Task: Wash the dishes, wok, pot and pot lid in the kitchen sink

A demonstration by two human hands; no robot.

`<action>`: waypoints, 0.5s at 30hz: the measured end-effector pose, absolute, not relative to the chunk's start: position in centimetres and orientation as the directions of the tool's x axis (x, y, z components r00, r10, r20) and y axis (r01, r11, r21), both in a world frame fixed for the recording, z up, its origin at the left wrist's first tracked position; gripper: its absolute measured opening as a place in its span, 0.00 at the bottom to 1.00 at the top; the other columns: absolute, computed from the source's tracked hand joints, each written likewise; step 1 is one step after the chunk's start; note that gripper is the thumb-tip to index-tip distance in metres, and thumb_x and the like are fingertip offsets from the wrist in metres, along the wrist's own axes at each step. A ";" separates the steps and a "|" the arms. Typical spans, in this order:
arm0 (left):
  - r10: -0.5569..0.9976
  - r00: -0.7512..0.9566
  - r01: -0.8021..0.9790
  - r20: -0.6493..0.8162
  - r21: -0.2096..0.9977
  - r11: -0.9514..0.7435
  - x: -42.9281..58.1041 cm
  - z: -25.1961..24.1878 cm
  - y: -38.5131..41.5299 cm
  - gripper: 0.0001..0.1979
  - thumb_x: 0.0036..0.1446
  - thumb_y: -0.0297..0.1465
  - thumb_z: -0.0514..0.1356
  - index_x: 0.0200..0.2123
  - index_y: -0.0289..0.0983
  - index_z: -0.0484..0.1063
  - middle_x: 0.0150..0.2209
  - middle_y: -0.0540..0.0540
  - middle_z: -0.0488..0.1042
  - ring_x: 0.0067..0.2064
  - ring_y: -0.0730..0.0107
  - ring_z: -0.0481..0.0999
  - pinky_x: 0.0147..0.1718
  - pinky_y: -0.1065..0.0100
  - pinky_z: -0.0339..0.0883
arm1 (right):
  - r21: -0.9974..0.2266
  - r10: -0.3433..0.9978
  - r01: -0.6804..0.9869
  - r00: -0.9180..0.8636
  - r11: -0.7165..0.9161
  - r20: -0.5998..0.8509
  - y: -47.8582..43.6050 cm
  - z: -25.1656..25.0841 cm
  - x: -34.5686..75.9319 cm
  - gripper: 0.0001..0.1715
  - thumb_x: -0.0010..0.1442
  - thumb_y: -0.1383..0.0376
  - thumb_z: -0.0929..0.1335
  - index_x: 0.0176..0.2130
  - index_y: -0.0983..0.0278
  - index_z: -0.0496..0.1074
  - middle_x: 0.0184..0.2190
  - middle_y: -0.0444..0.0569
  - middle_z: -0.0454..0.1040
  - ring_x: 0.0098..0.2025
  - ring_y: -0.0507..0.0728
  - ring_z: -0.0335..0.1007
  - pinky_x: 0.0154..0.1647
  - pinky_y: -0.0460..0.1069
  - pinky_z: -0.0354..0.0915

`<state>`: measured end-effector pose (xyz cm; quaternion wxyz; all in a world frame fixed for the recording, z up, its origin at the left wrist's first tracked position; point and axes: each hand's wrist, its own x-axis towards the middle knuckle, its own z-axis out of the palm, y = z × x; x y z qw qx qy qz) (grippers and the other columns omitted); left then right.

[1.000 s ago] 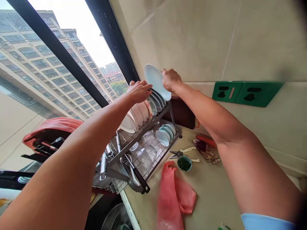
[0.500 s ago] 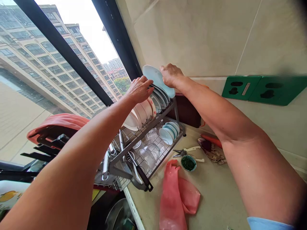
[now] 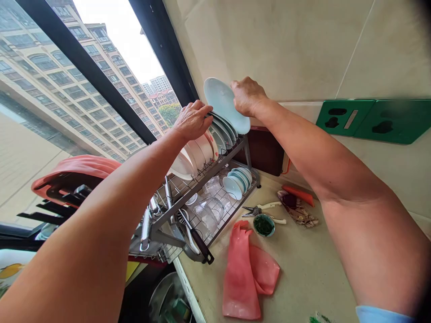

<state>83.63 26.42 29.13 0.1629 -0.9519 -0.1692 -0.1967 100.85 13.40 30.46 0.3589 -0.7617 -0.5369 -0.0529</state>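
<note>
My right hand [image 3: 248, 95] pinches the rim of a pale blue plate [image 3: 222, 101], which stands tilted above the back end of the dish rack [image 3: 215, 167]. My left hand [image 3: 193, 119] is closed over the upper edges of the dark-rimmed plates [image 3: 225, 132] standing in the top tier, just left of the blue plate. Its fingertips are partly hidden there. White bowls [image 3: 202, 154] sit on edge in the same tier, under my left wrist. Several small pale blue dishes [image 3: 232, 187] lean together on the lower tier.
Pink rubber gloves [image 3: 240, 278], a small bowl of greens [image 3: 264, 225] and white-handled shears [image 3: 257, 210] lie on the counter [image 3: 303, 269]. A dark red board [image 3: 262, 150] leans on the wall behind the rack. A black-handled utensil [image 3: 202, 246] sticks out at the rack's front.
My right hand has raised the pale blue plate slightly, up and to the right. My left hand stays at the row of plates. The view has shifted a little.
</note>
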 end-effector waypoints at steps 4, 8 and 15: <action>0.252 0.867 0.375 0.430 -0.228 -0.898 83.6 29.1 26.6 0.24 0.68 0.39 0.48 0.62 0.39 0.67 0.56 0.37 0.69 0.59 0.49 0.68 0.60 0.46 0.58 | -0.402 0.781 0.887 0.412 -0.226 0.470 13.0 30.4 100.5 0.33 0.76 0.63 0.50 0.41 0.81 0.73 0.55 0.69 0.70 0.61 0.65 0.66 0.55 0.56 0.62; 0.152 0.848 0.288 0.508 -0.202 -0.936 82.9 29.5 27.3 0.25 0.67 0.45 0.50 0.62 0.40 0.65 0.57 0.35 0.68 0.61 0.45 0.66 0.60 0.44 0.59 | -0.401 0.773 0.885 0.420 -0.235 0.475 12.1 30.4 100.4 0.18 0.73 0.63 0.62 0.51 0.73 0.73 0.56 0.64 0.72 0.59 0.67 0.68 0.56 0.60 0.64; 0.096 0.788 0.236 0.608 -0.155 -0.959 81.0 29.8 28.8 0.16 0.68 0.40 0.49 0.49 0.43 0.72 0.47 0.40 0.72 0.53 0.50 0.72 0.55 0.45 0.66 | -0.363 0.724 0.867 0.489 -0.341 0.487 9.9 30.0 100.8 0.24 0.65 0.77 0.62 0.59 0.75 0.69 0.56 0.70 0.71 0.57 0.72 0.71 0.53 0.62 0.66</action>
